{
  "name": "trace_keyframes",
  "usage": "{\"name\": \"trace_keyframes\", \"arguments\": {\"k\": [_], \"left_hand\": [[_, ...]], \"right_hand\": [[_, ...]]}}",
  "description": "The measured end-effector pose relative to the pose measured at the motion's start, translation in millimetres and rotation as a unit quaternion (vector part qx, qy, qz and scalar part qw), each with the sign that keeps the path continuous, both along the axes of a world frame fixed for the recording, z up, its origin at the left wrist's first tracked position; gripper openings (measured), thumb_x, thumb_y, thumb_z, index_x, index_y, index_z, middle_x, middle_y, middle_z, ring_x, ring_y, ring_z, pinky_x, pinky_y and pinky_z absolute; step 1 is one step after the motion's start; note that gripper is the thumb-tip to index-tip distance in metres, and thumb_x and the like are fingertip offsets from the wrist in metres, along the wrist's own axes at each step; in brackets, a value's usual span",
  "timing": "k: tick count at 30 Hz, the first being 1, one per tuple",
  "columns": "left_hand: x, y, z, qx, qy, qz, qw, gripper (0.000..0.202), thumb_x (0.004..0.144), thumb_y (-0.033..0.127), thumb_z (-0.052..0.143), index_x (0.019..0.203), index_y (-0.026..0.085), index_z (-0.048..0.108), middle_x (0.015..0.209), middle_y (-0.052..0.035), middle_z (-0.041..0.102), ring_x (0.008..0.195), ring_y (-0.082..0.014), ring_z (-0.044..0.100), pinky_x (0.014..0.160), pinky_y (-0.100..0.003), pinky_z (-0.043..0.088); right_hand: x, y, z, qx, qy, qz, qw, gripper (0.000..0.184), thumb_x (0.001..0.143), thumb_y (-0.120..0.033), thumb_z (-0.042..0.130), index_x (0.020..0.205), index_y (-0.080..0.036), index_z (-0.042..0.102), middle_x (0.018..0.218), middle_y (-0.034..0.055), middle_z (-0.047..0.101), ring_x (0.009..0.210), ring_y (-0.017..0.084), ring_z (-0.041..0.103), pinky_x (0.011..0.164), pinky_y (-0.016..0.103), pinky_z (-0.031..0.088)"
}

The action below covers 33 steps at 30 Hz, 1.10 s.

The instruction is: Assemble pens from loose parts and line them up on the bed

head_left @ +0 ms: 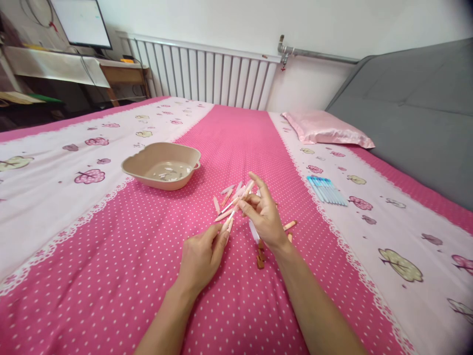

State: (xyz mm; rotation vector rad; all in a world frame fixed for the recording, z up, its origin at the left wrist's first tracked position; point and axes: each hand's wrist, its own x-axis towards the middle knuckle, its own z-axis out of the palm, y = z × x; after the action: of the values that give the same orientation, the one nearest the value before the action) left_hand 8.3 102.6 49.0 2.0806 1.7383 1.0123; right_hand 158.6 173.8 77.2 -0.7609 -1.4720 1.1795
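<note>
My left hand (201, 254) is closed around a slim pale pink pen barrel (229, 221), which points up and away from me. A thin white piece shows between this barrel and my right hand (263, 217). The thumb and fingers of my right hand pinch a pale pink pen piece (248, 189), while its index finger stretches up. Under and around both hands lie several loose pink and peach pen parts (217, 204), partly hidden by my right hand. Small brown pieces (260, 260) sit just below my right wrist.
A beige basin (138, 173) with small white bits inside stands on the pink dotted bedspread (229, 128) at the left. Right of my hands lies a row of light blue pens (327, 191). Farther back are a pink pillow (327, 128), a grey headboard (410, 108) and a white radiator (207, 71).
</note>
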Motion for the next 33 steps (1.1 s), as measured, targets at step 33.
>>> {"name": "trace_keyframes", "arguments": {"k": [33], "left_hand": [[0.2,0.0,0.3,-0.008,0.013,0.013,1.000,0.030,0.092,0.037,0.035,0.087,0.018,0.058,0.060,0.0009,0.059,0.051,-0.0117,0.053,0.052,-0.022,0.034]], "right_hand": [[-4.0,-6.8,1.9,0.011,-0.061,0.058,0.996,0.068,0.084,-0.022,0.052,0.142,-0.028,0.017,0.083,-0.0006,0.058,0.075,0.010,0.054,0.067,0.025,0.043]]}}
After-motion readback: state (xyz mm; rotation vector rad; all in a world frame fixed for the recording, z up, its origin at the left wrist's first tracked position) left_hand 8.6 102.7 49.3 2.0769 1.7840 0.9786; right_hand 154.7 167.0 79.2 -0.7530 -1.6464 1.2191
